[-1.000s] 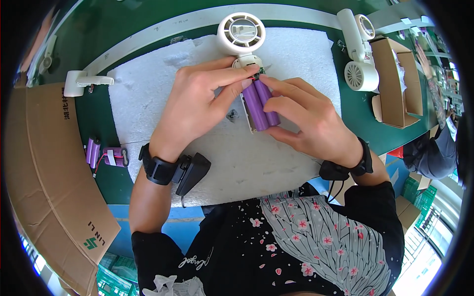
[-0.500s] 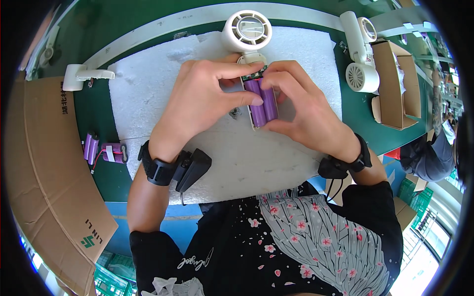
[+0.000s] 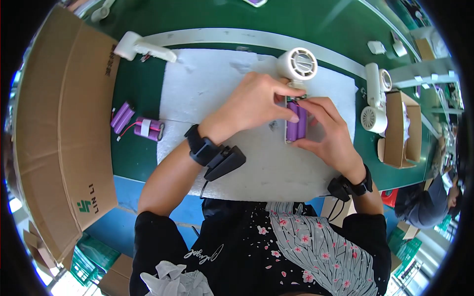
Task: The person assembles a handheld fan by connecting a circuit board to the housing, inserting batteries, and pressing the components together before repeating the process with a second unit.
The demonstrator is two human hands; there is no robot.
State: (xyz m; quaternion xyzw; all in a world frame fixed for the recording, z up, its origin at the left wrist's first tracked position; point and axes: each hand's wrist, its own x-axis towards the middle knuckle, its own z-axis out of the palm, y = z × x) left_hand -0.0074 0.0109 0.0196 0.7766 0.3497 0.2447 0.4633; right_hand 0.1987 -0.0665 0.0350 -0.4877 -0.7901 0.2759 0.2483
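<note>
While your left hand (image 3: 252,106) grasps the fan (image 3: 297,75) at its neck, thumb on the purple cells (image 3: 296,123), your right hand (image 3: 335,140) grips the cells lengthwise, fingertip near top, thumb at bottom. Fan's over the white pad (image 3: 232,175), right of centre, round head (image 3: 302,64) pointing away, long axis running nearly straight toward you.

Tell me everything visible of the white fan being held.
The white fan, plastic-looking, has a round head with a spoked grille. Its open handle shows two purple cells and green circuitry, partly hidden. It is held over the foam sheet, head away from the person, left hand and right hand touching it.
</note>
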